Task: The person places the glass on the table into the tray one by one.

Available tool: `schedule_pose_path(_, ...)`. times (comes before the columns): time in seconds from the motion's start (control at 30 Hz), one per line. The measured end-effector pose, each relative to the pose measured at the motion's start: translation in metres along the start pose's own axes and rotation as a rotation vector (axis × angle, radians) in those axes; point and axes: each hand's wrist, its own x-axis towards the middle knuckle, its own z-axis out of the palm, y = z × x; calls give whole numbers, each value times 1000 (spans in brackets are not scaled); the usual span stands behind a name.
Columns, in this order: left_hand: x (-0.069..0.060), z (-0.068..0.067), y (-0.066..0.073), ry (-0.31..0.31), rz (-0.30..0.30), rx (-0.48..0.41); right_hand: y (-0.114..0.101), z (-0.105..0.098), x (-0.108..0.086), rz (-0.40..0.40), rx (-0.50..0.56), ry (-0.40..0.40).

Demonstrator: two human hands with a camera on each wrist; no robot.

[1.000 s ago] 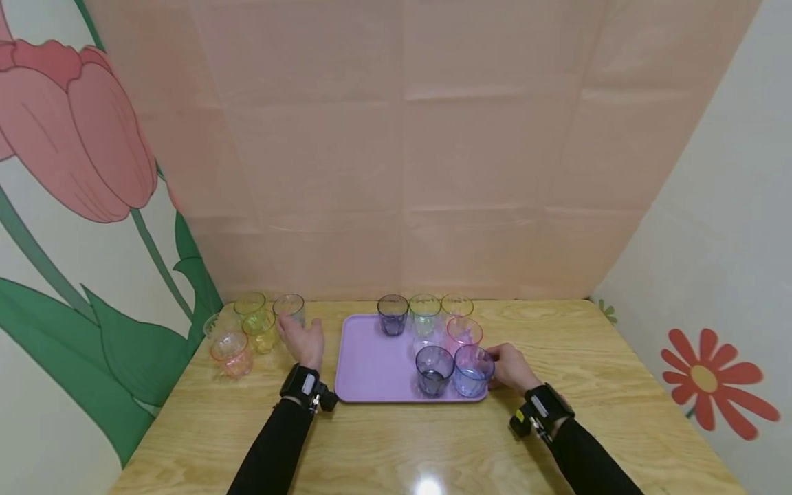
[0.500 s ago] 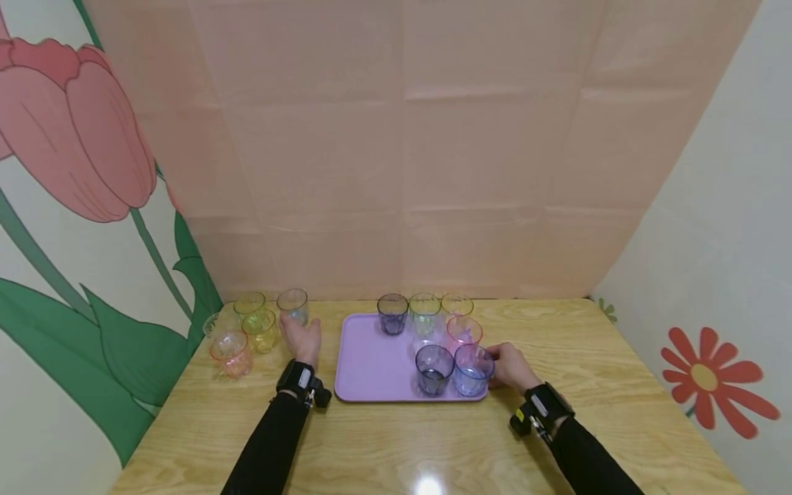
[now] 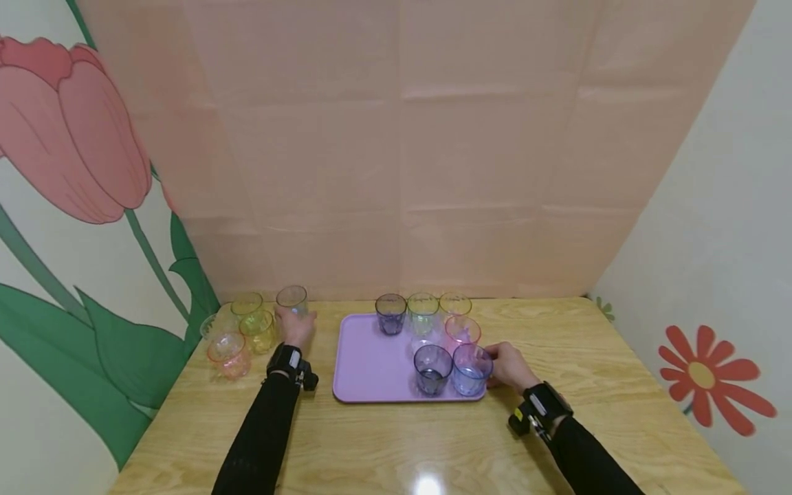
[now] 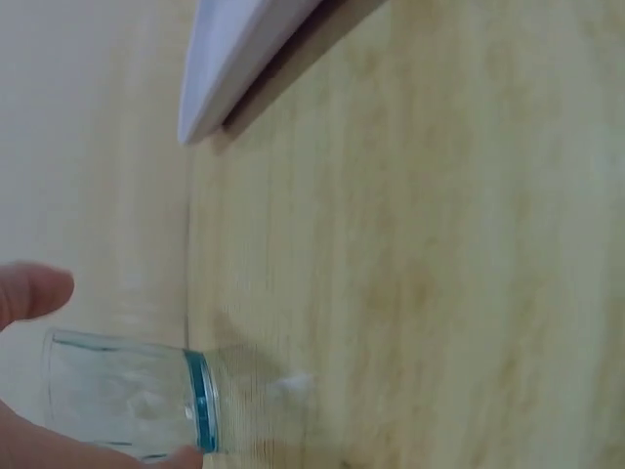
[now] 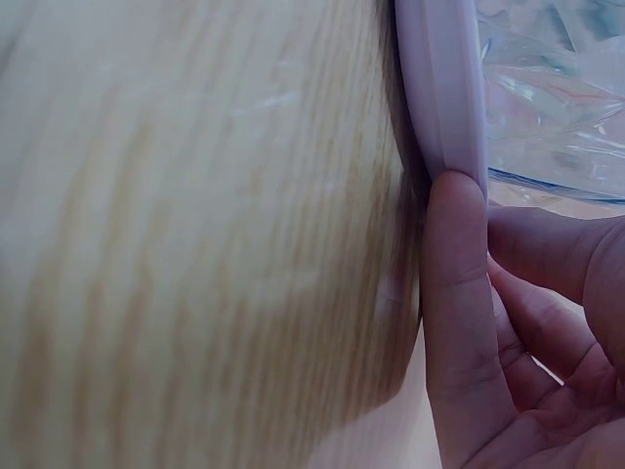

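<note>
My left hand [image 3: 298,328] is at the near side of a clear glass [image 3: 292,300] at the table's back. In the left wrist view, its fingers lie along one side of the bluish-based tumbler [image 4: 127,391]; the thumb stays apart from it. My right hand [image 3: 512,367] is at the front right corner of the purple tray [image 3: 371,368]. The right wrist view shows a thumb and finger [image 5: 461,293] holding the tray's pale rim [image 5: 444,78], close to a blue glass [image 3: 473,375]. That finger's tip is partly hidden.
On the tray stand a smoky glass [image 3: 433,371], a dark glass [image 3: 391,316], a green-rimmed glass [image 3: 423,311], a pink-rimmed glass [image 3: 463,331] and others. A cluster at left includes a yellow glass [image 3: 261,333] and a red-rimmed glass [image 3: 229,357]. A wall covering [image 3: 396,172] rises behind the table.
My left hand has moved slightly left and farther back at the clear glass, which has shifted a little away from me. The right hand stays at the tray's corner.
</note>
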Motion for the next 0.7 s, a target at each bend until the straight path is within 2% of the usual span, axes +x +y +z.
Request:
schedule_pose_path(0.17, 14, -3, -5, -70, -41, -2, 0, 0, 0, -7, 4, -1)
schedule_pose_path(0.27, 20, -5, -10, -58, -40, -28, 0, 1, -1, -14, 7, -16)
schedule_pose_path(0.37, 22, -6, -11, -54, -32, -114, -1, 2, -2, -9, 6, -21)
schedule_pose_path(0.4, 22, -6, -11, -57, -36, -115, -1, 2, -1, -4, 4, -18)
schedule_pose_path(0.5, 20, -6, -8, -70, -48, -82, -1, 0, -1, 7, -8, -10)
schedule_pose_path(0.6, 18, -5, -7, -71, -50, 1, -1, -1, -1, 4, -16, -7)
schedule_pose_path(0.7, 18, -3, -7, -66, -24, 1, 0, -1, -1, -6, -15, -3)
